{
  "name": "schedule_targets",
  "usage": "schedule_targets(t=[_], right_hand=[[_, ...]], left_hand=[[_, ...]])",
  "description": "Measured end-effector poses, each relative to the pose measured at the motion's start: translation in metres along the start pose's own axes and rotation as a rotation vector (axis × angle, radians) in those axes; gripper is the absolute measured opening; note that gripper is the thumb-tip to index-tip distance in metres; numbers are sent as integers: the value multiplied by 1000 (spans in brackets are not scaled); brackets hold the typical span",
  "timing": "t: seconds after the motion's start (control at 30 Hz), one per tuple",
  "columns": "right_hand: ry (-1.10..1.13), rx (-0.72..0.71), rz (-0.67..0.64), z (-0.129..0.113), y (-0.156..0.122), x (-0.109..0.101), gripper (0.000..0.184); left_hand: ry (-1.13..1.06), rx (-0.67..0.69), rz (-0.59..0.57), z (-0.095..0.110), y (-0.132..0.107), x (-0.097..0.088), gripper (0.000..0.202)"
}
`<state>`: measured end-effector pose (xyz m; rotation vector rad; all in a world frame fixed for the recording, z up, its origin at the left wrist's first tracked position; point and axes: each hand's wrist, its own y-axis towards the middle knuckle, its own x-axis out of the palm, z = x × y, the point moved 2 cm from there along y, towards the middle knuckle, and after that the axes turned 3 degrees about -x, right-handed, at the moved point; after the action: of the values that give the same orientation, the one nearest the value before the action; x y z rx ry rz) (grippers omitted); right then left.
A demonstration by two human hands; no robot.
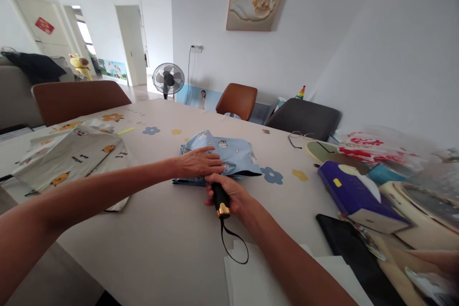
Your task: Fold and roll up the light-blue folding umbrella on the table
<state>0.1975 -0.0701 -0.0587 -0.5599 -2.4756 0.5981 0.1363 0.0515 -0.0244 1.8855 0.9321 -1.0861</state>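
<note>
A blue folding umbrella (238, 150) with small printed figures lies partly gathered on the table, its canopy folds loose. My right hand (229, 190) is wrapped round its black handle (220, 197), which has a gold end cap and a black wrist strap (234, 262) hanging toward me. On top of the canopy fabric my left hand (201, 161) rests flat, fingers stretched to the right and almost touching my right hand. The umbrella's shaft is hidden under the fabric and hands.
Cream printed cloth (77, 155) lies at left. White paper sheets (247, 272) are near me. At right are eyeglasses (296, 141), a purple tissue box (353, 196), a black flat object (353, 253) and a plastic bag (383, 146). Chairs (236, 100) stand beyond the table (158, 239).
</note>
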Motion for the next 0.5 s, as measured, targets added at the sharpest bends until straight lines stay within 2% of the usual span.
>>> schedule_targets(t=[0.1, 0.23, 0.33, 0.43, 0.5], right_hand=[[24, -19, -21, 2, 1, 1, 3], [27, -35, -45, 3, -1, 0, 1], [19, -38, -42, 4, -1, 0, 14], [22, -103, -10, 3, 1, 0, 20], [36, -173, 5, 0, 3, -1, 20]], left_hand=[[48, 24, 25, 0, 0, 1, 31], [55, 36, -3, 2, 1, 2, 30], [49, 24, 4, 2, 1, 1, 30], [31, -6, 58, 0, 1, 0, 31], [-3, -89, 139, -3, 1, -1, 35]])
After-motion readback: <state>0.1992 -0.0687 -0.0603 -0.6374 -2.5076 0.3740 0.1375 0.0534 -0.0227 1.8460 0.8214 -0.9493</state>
